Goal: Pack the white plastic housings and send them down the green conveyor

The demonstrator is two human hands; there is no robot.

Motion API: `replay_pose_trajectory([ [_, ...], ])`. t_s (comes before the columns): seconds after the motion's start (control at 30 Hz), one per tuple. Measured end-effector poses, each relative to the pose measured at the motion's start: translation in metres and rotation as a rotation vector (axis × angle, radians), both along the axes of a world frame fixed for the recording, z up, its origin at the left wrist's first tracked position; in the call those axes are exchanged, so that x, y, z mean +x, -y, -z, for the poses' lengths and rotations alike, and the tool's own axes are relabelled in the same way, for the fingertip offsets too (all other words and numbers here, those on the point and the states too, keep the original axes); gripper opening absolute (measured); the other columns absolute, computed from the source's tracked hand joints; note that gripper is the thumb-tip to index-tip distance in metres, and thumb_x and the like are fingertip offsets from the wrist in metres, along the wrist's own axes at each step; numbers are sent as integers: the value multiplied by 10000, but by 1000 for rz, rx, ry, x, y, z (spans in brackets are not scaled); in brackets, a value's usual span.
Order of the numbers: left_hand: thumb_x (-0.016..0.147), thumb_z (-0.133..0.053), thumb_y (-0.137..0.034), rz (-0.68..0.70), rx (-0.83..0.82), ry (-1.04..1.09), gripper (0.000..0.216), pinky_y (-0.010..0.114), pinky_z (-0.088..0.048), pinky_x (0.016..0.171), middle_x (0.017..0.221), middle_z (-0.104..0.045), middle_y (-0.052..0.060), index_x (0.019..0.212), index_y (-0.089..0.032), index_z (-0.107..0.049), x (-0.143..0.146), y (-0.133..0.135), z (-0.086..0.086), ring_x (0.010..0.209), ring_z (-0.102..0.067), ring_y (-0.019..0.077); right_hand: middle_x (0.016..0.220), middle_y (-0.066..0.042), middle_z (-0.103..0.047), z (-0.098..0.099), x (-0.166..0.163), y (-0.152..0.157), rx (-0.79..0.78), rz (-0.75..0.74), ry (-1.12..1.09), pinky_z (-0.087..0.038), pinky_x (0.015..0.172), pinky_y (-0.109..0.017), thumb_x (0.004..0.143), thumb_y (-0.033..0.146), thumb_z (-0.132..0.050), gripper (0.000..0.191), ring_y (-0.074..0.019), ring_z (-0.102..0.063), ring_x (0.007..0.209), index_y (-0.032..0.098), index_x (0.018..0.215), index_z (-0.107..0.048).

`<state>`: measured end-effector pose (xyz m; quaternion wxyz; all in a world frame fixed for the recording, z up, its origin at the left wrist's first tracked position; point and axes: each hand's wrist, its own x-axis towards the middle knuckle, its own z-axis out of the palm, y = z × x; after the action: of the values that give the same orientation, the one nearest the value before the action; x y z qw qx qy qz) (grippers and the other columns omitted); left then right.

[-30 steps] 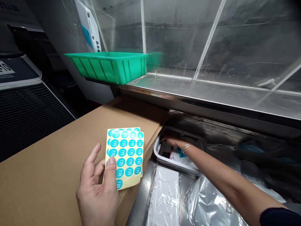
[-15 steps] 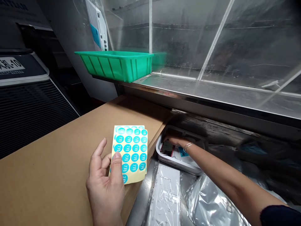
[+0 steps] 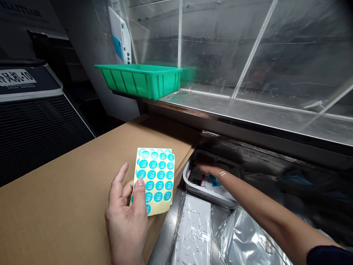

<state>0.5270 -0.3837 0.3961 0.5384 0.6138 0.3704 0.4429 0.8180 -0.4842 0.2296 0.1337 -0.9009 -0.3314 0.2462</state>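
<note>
My left hand holds a small stack of yellow sheets covered with round blue stickers, thumb pressed on the lower left corner, over a brown cardboard sheet. My right hand, with a thin bracelet at the wrist, reaches into a white tray tucked under the metal ledge. Its fingers rest among dark items in the tray and are mostly hidden in shadow.
A green plastic bin sits on the steel ledge in front of clear acrylic panels. Silvery plastic bags and a bagged white part lie below. A dark machine with a grille stands at left.
The view has drifted so everything sits a little right and lower. My left hand keeps its hold on the sticker sheets. My right hand has shifted slightly inside the tray.
</note>
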Motion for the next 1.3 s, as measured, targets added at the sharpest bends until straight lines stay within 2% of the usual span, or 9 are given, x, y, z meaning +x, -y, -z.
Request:
replay_pose_trajectory([
  [0.1,750,-638,-364,26,-3,2,505,147,-507,467,818,-675,-4,1232,-375,-487,-2,0,1,611,-618,119,749,-105,-671,-10,8,13,-38,-40,87,-459,625,-301,683,65,-518,180,-220,-582,696,121,729,-683],
  [0.23,757,-635,-372,15,12,-11,497,141,-516,494,813,-673,-19,1229,-399,-479,-3,-2,3,648,-629,121,819,-114,-677,-25,15,33,-40,-129,149,-453,699,-296,659,41,-516,203,-232,-586,776,125,717,-692],
  [0.43,747,-641,-408,14,-5,-41,506,158,-541,549,825,-668,-30,1224,-427,-473,-2,-3,4,697,-642,126,1052,-42,-665,-22,-5,19,-14,-229,142,-439,750,-224,644,-32,-482,455,-195,-588,902,208,958,-706],
  [0.53,751,-638,-402,14,4,-34,508,152,-536,543,807,-660,-29,1230,-419,-470,-3,-4,4,687,-638,123,1049,-59,-663,-15,-13,6,-14,-188,159,-447,680,-225,718,50,-503,375,-197,-599,847,184,1020,-681],
  [0.7,761,-626,-369,24,-11,1,496,159,-519,476,800,-657,-23,1232,-400,-473,-3,0,0,629,-620,126,755,-104,-675,-23,-10,18,-89,-157,210,-427,616,-281,705,78,-531,167,-221,-580,695,117,709,-693],
  [0.87,761,-624,-390,23,-3,-20,502,163,-522,480,804,-652,-28,1234,-420,-462,-3,-1,2,654,-626,134,845,-103,-671,-39,-9,29,-59,-230,230,-411,733,-297,661,12,-513,217,-243,-568,840,139,659,-689],
  [1.03,750,-633,-401,16,4,-43,524,161,-525,472,807,-650,-24,1245,-409,-459,-4,-5,6,647,-629,135,1017,-28,-668,-26,-18,9,-10,-285,145,-417,709,-225,643,-32,-493,471,-183,-593,850,231,976,-698],
  [1.13,755,-627,-397,38,6,-19,530,163,-527,472,797,-658,-16,1257,-382,-456,-4,-4,5,621,-631,133,1122,-39,-634,-16,-18,-1,11,-256,147,-417,747,-231,660,-18,-504,516,-196,-584,926,244,1076,-660],
  [1.3,756,-624,-395,16,11,-33,530,169,-530,472,810,-662,-17,1257,-384,-453,-5,-3,3,639,-636,138,859,-69,-694,-17,-12,7,-58,-156,132,-437,638,-277,691,71,-549,261,-221,-603,749,174,865,-714],
])
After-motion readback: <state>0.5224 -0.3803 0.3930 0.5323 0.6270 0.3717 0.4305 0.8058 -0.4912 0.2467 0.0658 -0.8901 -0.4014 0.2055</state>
